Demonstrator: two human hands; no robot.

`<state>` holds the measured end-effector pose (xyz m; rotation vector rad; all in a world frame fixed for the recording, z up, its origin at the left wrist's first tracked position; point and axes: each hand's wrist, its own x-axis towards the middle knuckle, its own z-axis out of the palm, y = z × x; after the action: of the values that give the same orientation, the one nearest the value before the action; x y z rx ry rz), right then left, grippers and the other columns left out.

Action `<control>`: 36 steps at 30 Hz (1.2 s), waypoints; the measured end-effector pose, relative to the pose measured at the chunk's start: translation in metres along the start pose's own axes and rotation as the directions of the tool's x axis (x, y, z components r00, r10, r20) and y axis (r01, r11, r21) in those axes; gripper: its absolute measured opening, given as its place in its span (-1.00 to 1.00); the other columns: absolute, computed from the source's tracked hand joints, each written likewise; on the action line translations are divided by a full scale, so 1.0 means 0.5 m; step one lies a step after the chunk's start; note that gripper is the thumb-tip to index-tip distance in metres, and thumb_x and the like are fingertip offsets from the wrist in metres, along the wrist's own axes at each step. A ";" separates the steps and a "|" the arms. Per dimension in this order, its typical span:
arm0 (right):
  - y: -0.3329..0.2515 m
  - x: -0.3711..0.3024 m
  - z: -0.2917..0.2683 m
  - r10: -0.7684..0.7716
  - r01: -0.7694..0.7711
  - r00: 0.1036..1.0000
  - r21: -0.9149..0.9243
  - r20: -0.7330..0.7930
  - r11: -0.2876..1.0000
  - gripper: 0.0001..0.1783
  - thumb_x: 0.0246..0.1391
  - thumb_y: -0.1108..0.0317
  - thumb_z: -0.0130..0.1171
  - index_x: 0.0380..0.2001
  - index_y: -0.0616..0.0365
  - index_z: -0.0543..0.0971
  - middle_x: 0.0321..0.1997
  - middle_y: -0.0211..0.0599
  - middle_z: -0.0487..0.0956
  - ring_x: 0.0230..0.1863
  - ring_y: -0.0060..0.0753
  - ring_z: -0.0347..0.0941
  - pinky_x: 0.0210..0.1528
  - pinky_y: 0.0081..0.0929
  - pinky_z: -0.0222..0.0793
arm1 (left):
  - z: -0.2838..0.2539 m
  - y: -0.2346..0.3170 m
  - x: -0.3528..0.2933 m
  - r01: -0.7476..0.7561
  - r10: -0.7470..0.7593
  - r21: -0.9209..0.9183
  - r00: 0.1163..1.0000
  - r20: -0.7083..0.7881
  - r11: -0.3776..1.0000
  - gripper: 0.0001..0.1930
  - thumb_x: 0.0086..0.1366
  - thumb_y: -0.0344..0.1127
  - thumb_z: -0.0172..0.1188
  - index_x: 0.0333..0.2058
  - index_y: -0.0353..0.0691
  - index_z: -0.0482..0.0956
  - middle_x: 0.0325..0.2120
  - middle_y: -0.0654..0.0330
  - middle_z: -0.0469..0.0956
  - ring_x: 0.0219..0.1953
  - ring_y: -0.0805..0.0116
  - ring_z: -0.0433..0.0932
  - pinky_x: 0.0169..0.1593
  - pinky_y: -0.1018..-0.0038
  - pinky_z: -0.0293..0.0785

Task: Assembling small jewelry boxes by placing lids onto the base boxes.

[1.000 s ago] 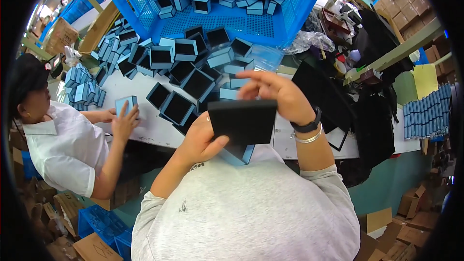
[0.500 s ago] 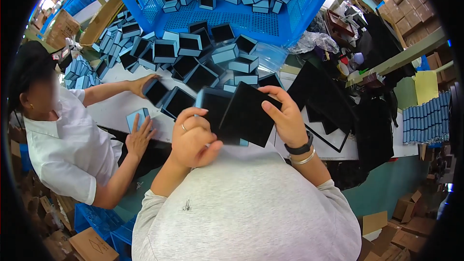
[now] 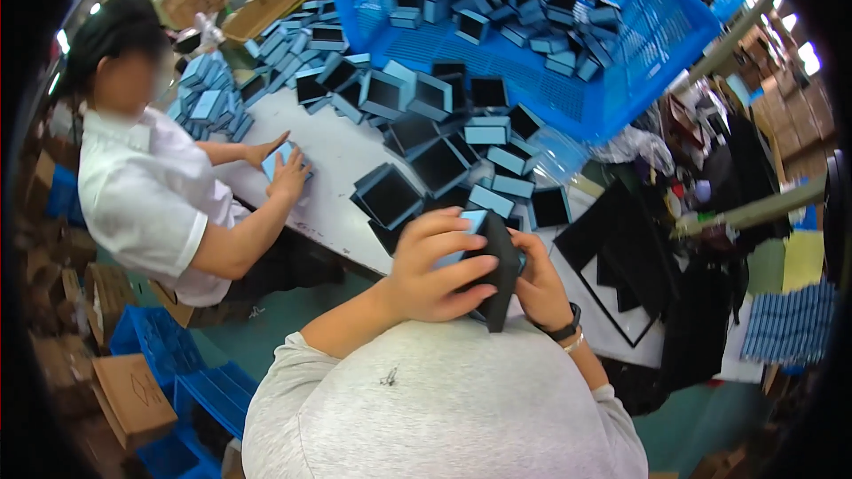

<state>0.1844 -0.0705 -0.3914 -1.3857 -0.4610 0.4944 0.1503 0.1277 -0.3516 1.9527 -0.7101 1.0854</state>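
As I watch remotely, the blue-and-black box sits clasped between left fingers and half-hidden right fingers, by the bench's near edge.

Holding the black-and-blue box from its left with the left grip, with fingers bent across it. Placing the right grip at its right, partly hidden behind it. Slanting both forearms up from below it.
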 end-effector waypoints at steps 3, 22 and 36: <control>-0.038 0.000 -0.004 0.122 -0.108 0.992 0.303 -0.027 0.947 -0.49 0.08 0.32 0.09 0.10 0.20 0.28 0.20 -0.20 0.25 0.24 -0.27 0.14 0.25 -0.42 -0.02 | 0.006 -0.007 -0.008 0.044 -0.014 -0.124 0.972 0.234 0.991 -0.76 -0.10 -0.27 0.36 -0.46 -0.23 0.55 -0.37 0.16 0.51 -0.20 0.17 0.49 -0.04 0.20 0.42; -0.039 0.016 -0.013 -0.061 -0.001 0.991 -0.466 -0.118 0.885 -0.58 -0.16 0.34 0.33 -0.22 0.20 0.41 0.08 -0.15 0.32 -0.02 -0.33 0.31 0.04 -0.46 0.23 | -0.005 -0.009 -0.060 0.931 -0.639 -0.205 0.357 0.681 0.302 0.08 -0.05 0.07 0.38 0.27 -0.22 -0.13 0.17 -0.22 0.11 0.19 -0.01 0.22 0.17 0.33 0.22; 0.001 0.035 0.004 0.068 -0.084 0.994 -0.223 -0.080 0.971 -0.29 -0.12 0.61 0.24 0.13 0.22 0.18 0.09 -0.12 0.34 0.13 -0.42 0.28 0.15 -0.49 0.18 | -0.004 -0.025 -0.099 0.800 -0.698 -0.180 0.591 0.404 0.572 -0.53 0.19 -0.42 0.10 0.10 -0.12 0.28 -0.02 0.00 0.39 -0.01 0.03 0.42 -0.01 0.37 0.37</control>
<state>0.1971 -0.0587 -0.3915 -1.6404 -0.4159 0.4631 0.1352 0.1411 -0.3983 1.8094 -0.1071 0.1068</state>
